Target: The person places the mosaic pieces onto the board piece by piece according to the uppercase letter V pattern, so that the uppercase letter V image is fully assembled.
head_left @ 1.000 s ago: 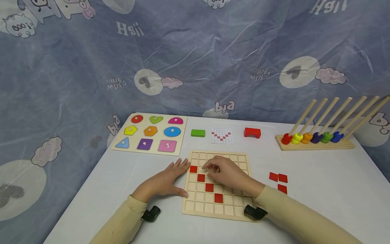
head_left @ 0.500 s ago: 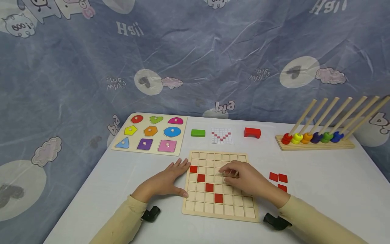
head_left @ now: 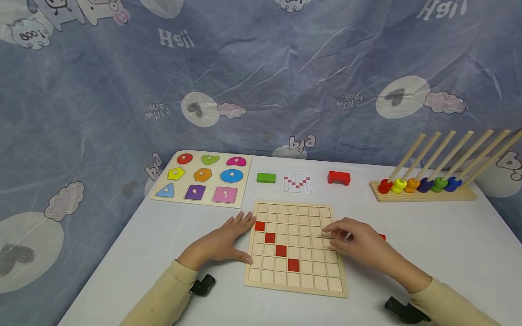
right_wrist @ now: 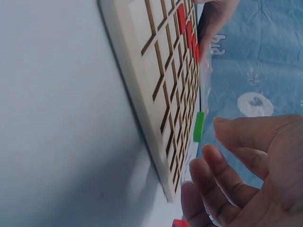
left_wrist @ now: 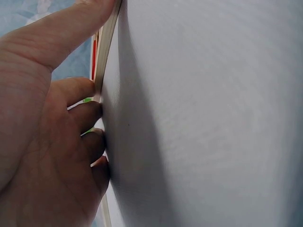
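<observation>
A wooden grid board [head_left: 299,290] lies on the white table with several red square tiles in a diagonal, one of them a red tile [head_left: 281,250] near its middle. My left hand [head_left: 222,242] rests at the board's left edge, fingers spread, thumb and fingertips touching the rim. Over the board's right edge hovers my right hand [head_left: 360,240], its fingers loosely bent and nothing between them. In the right wrist view, gaps show between that hand's thumb and fingers. Behind it peeks a loose red tile [head_left: 382,237]; the other loose tiles are hidden.
At the back stand a knobbed shape puzzle [head_left: 244,190], a green block [head_left: 266,178], a pattern card [head_left: 297,182] and a red arch block [head_left: 338,178]. A bead rack [head_left: 428,194] with upright sticks is at the back right. A printed cloth [head_left: 261,68] hangs behind.
My right hand has moved rightward from above the board's middle to its right edge, now covering most of the loose red tiles. The left hand has stayed in place.
</observation>
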